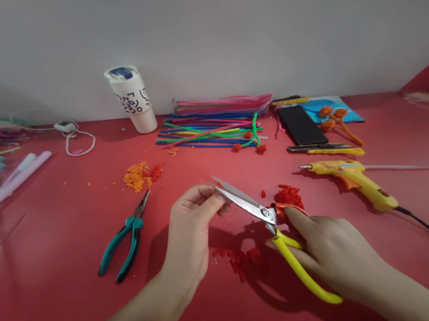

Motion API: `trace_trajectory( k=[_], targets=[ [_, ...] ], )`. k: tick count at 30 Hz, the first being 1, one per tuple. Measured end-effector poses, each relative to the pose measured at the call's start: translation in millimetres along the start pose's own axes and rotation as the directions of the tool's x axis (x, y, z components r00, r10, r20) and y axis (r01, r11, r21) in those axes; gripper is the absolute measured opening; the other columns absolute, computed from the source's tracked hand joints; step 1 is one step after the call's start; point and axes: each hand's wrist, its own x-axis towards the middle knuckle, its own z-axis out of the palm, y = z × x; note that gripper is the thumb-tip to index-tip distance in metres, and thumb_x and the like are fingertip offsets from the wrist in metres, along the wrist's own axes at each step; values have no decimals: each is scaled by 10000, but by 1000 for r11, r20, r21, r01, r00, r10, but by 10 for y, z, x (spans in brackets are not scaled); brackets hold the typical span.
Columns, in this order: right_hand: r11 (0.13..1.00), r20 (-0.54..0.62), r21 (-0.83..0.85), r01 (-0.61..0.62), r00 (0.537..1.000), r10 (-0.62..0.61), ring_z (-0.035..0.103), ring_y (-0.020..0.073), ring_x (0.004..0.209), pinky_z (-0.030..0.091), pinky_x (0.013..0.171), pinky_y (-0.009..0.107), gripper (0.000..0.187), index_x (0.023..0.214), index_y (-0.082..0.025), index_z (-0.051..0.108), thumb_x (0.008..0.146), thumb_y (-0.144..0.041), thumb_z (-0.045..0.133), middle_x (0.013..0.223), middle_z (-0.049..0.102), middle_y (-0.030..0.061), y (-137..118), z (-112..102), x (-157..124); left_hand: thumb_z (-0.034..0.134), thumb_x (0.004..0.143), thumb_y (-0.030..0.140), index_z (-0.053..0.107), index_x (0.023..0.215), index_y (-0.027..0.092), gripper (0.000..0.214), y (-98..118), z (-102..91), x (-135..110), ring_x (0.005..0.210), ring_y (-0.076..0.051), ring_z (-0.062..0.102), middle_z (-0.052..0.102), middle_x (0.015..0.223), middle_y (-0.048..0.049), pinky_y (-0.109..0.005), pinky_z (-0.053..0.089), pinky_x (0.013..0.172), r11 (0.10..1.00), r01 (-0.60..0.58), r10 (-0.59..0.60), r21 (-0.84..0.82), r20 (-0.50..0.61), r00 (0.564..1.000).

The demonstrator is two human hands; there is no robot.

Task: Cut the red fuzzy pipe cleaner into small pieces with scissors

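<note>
My right hand (334, 250) grips scissors (251, 208) with one yellow and one orange-red handle. Their blades are parted slightly and point up and left. With thumb and fingers pinched, my left hand (192, 223) holds a small red piece (219, 184) between the blades near the tips; its exact kind is too small to tell. Below my hands lie loose red cut bits (246, 259). A denser pile of red pointed pieces (288, 196) sits just beyond the scissor handles, with a single red piece (263, 194) beside it.
Left of my hands are teal-handled pliers (129, 236) and orange clippings (136, 177). A white tumbler (134, 100) and pipe cleaners (216, 122) stand or lie at the back. To the right lie a yellow glue gun (358, 181) with a cord, a black phone (302, 125) and orange stems (340, 116).
</note>
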Motion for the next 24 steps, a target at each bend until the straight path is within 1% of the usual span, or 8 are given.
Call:
trace_trajectory(
  k=[10, 15, 19, 24],
  targets=[
    [1000, -21, 30, -7, 1000, 8, 454, 136, 301, 173, 369, 240, 380, 673, -197, 400, 855, -506, 272, 380, 483, -27, -10, -16, 20, 611, 673, 130, 611, 633, 146, 43, -17, -20, 4, 566, -58, 511, 579, 593, 29, -183, 406, 605, 1000, 2, -2, -7, 2, 1000],
    [997, 23, 65, -50, 999, 49, 451, 133, 307, 155, 376, 238, 349, 676, -204, 400, 849, -483, 281, 387, 495, -21, -19, -18, 16, 617, 674, 134, 613, 631, 151, 47, -13, -20, 4, 565, -55, 515, 581, 595, 35, -181, 407, 605, 1000, -2, 2, -11, 2, 1000],
    [996, 50, 54, -65, 997, 63, 448, 135, 305, 155, 384, 235, 331, 658, -215, 384, 846, -468, 285, 386, 493, -21, -27, -30, 19, 612, 682, 146, 614, 637, 157, 47, -13, -20, -3, 569, -58, 513, 581, 601, 36, -186, 405, 606, 1000, -9, 10, -6, 9, 1000],
    [992, 68, 55, -116, 991, 113, 432, 145, 293, 148, 382, 235, 348, 623, -230, 374, 826, -501, 293, 367, 484, -15, -6, -59, 23, 608, 688, 150, 603, 626, 162, 64, -22, -34, 17, 575, -63, 514, 579, 600, 35, -188, 403, 603, 999, -36, 36, 18, 11, 999]
  ],
)
